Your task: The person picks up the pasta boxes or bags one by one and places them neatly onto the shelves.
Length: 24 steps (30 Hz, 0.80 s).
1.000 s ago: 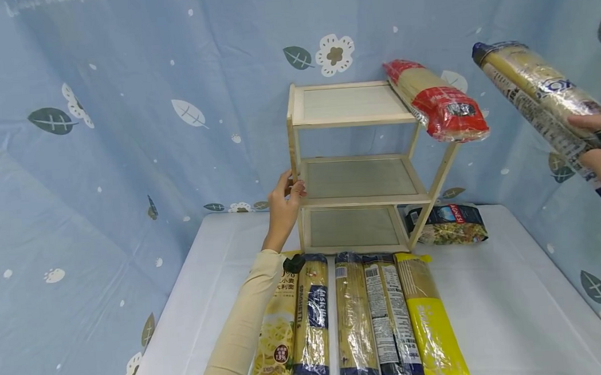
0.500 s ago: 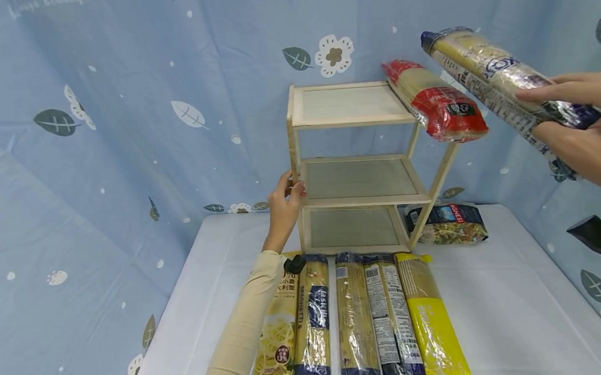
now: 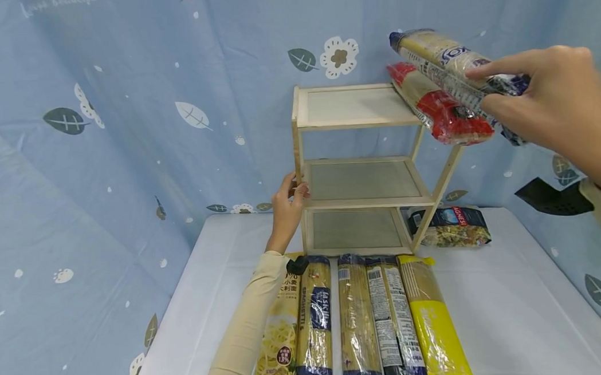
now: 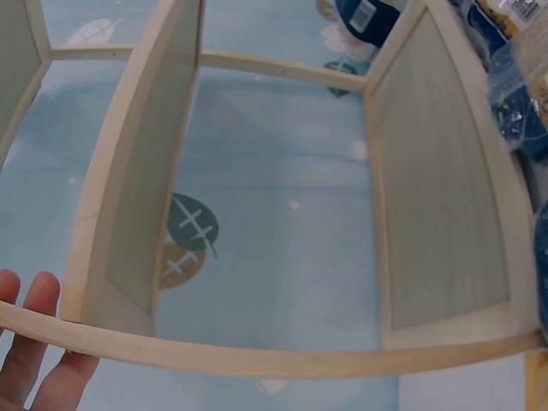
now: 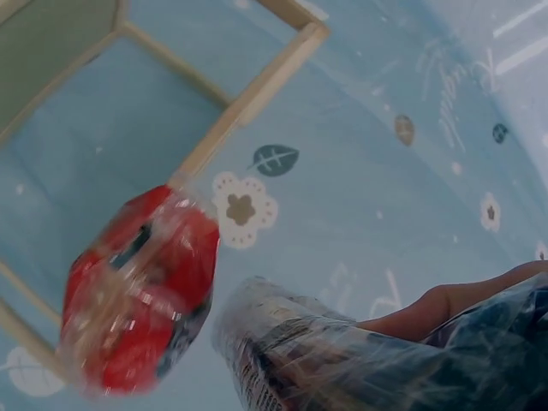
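My left hand (image 3: 287, 211) grips the left upright of a three-tier wooden shelf (image 3: 365, 202) near its middle tier; in the left wrist view fingers (image 4: 41, 295) curl round a wooden bar. A spaghetti pack (image 3: 439, 58) with dark blue ends is held by my right hand (image 3: 553, 89), thumb below and fingers above. It slants above the shelf's top right corner and overlaps the red noodle pack (image 3: 451, 112) in the head view. That red pack lies along the right side of the top tier, its near end jutting past the front edge. The right wrist view shows the red pack's end.
Several pasta packs lie side by side before the shelf, among them a spaghetti pack (image 3: 314, 324) and a yellow pack (image 3: 437, 328). A dark Agnesi pasta bag (image 3: 453, 227) lies behind the shelf's right leg. A patterned blue curtain (image 3: 171, 103) surrounds the white table (image 3: 515, 312).
My right hand has carried the spaghetti pack leftward from the right edge to over the red noodle pack. The left hand has stayed on the shelf's upright.
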{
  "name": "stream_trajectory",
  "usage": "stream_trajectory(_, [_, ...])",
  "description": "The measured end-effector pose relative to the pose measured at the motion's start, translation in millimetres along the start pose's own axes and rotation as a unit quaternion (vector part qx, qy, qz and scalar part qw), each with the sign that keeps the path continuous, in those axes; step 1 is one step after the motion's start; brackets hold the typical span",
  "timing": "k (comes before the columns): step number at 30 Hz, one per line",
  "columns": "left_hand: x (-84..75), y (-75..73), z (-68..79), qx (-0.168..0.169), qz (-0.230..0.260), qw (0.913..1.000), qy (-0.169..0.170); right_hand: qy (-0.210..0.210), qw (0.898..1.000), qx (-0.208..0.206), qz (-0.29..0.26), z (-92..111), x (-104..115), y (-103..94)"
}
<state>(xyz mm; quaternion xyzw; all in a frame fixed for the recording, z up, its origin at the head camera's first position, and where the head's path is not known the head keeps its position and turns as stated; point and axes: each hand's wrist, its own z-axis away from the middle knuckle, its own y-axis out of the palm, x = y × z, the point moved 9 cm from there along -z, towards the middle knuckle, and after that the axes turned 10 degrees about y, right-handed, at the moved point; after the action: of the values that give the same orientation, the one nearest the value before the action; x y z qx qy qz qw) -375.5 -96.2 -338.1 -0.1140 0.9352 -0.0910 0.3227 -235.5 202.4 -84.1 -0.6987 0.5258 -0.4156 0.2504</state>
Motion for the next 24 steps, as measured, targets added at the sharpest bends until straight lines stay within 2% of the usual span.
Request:
stream_trajectory(4, [-1.2, -2.0, -0.6, -0.001, 0.006, 1.0000, -0.005, -0.003, 1.000, 0.010, -0.004, -12, 12, 7.2])
stream_trajectory(10, [-1.8, 0.6, 0.6, 0.001, 0.011, 0.9999, -0.003, 0.038, 0.998, 0.052, -0.011, -31, 19, 23.2])
stream_trajectory(17, [-4.8, 1.5, 1.0, -0.007, 0.017, 0.9998, 0.007, 0.011, 0.999, 0.050, 0.004, -46, 40, 43.1])
stream_trajectory(24, [-7.8, 3.4, 0.1, 0.003, 0.020, 0.9998, 0.004, 0.023, 0.996, 0.080, 0.022, -60, 52, 72.9])
